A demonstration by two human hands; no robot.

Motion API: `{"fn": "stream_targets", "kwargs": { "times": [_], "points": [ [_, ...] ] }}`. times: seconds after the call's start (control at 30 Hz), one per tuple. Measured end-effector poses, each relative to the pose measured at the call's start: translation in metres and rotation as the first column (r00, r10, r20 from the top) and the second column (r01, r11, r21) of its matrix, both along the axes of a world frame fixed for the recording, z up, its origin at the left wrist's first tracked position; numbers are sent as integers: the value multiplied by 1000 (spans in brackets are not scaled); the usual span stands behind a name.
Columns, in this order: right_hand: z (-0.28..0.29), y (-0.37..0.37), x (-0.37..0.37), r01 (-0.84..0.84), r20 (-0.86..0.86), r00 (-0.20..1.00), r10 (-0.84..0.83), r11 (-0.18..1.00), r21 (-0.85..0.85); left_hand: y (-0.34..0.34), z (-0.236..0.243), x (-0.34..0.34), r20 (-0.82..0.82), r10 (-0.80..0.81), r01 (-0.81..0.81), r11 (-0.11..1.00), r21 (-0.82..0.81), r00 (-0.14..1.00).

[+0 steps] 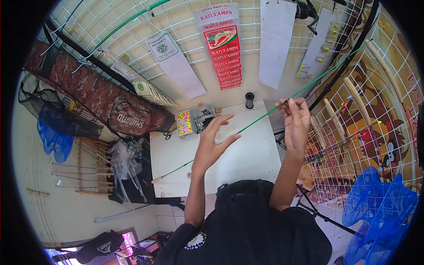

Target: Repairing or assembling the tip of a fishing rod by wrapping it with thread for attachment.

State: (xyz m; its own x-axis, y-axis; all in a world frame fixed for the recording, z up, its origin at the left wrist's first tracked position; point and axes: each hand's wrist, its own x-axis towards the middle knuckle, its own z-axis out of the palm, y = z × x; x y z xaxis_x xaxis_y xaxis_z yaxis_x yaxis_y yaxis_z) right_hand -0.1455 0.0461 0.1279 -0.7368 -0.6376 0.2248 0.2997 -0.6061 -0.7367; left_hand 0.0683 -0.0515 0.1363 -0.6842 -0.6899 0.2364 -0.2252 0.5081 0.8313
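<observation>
A thin green fishing rod slants across the white table, its pale grip end low at the near left and its tip high at the right. My right hand is closed at the fingertips on the rod beyond the table's right side. A small dark bit shows at that pinch, too small to name. My left hand hovers over the table beside the rod, fingers and thumb spread, holding nothing.
On the white table stand a dark spool and a tray of bright small pieces, with scissors at its left edge. Wire grids carry packets, a reel and rods. Blue nets hang at the right.
</observation>
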Motion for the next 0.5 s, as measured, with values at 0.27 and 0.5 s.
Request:
{"fn": "stream_targets", "kwargs": {
  "times": [0.27,0.5],
  "points": [
    [13,-2,21,-18,-30,999,17,998,-53,8,20,-72,-212,-124,181,945,273,969],
    [21,6,18,17,-84,996,-15,1000,19,12,12,-80,-325,-44,111,975,192,945]
  ]
}}
